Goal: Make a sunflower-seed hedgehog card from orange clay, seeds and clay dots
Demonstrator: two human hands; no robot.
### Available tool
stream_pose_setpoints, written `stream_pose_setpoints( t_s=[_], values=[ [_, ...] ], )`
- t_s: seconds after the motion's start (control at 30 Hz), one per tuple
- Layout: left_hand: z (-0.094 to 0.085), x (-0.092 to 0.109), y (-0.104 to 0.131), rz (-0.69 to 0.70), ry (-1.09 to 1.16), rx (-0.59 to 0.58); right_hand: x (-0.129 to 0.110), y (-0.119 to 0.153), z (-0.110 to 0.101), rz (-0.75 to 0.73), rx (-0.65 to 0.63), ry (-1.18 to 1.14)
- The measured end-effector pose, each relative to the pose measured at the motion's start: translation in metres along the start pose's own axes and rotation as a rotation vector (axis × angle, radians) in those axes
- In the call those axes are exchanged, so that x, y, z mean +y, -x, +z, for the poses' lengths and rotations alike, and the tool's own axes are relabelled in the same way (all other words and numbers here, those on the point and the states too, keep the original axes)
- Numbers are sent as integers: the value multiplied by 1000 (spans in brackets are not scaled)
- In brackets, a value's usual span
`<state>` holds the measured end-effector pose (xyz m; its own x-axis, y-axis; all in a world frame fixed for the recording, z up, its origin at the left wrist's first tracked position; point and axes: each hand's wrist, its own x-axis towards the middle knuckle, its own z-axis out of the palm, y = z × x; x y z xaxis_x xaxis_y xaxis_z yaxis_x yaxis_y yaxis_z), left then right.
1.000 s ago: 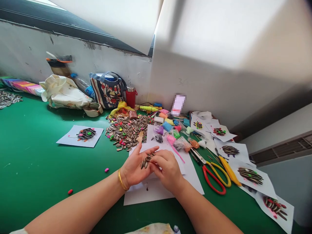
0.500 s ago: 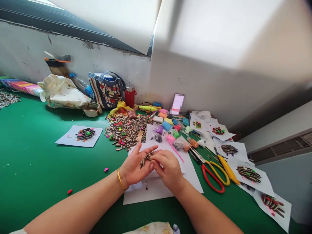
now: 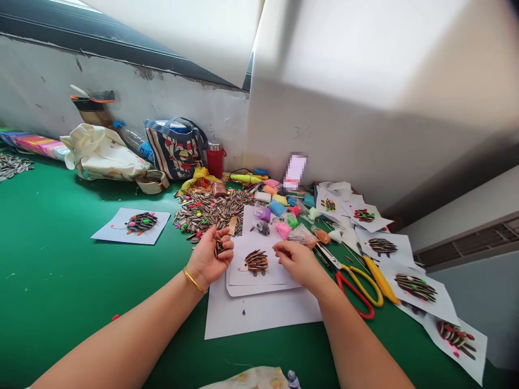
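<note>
Nearest me, a large white sheet (image 3: 227, 322) lies on the green tabletop (image 3: 81, 281), bearing a smaller white card (image 3: 279, 276). On that card sits the sunflower-seed hedgehog (image 3: 256, 262), its long axis running roughly left to right, snout towards my left.

It lies between my hands. My right hand (image 3: 298, 263) is closer to the spiny body: its fingertips are just beside it, to the right and a little farther from me. That hand is palm down, thumb and forefinger drawn together; I can't tell whether a seed is between them. My left hand (image 3: 207, 256), a gold bracelet (image 3: 193, 280) at the wrist, is beyond the snout, palm turned up and inward, fingers curled around a few loose sunflower seeds (image 3: 219, 247).

To my right are scissors (image 3: 333, 260), partly behind my forearm, and a finished hedgehog picture (image 3: 416, 290). Farther off come bagged modelling clay (image 3: 279, 208), a heap of sunflower seeds (image 3: 214, 213), then a striped tote bag (image 3: 175, 151) and a red flask (image 3: 214, 162) by the wall.
</note>
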<state>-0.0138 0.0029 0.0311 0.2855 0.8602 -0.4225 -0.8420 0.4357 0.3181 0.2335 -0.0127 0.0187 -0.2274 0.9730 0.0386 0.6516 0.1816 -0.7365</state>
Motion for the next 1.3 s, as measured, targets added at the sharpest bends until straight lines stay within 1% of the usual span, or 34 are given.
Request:
stream_pose_setpoints(
  t_s=[0.07, 0.13, 0.23, 0.3, 0.4, 0.7, 1.03, 1.3],
  values=[
    [-2, -1, -3, -1, -15, 25, 3, 0, 1, 40, -68, 20],
    [-4, -2, -5, -8, -34, 56, 2, 0, 3, 64, -99, 83],
    [-5, -5, -7, -6, -56, 83, -1, 0, 6, 36, -80, 216],
    [-6, -6, -7, 0, -65, 87, -2, 0, 8, 0, -55, 251],
    [-6, -6, -8, 1, -69, 94, -3, 0, 11, -40, -34, 240],
    [-7, -6, -8, -6, -72, 94, -4, 0, 16, -67, -49, 243],
    [-8, -7, -9, -4, -80, 101, -6, 0, 19, -98, -23, 267],
    [-5, -7, -7, -1, -80, 108, -8, -3, 20, -87, -55, 321]
  ],
)
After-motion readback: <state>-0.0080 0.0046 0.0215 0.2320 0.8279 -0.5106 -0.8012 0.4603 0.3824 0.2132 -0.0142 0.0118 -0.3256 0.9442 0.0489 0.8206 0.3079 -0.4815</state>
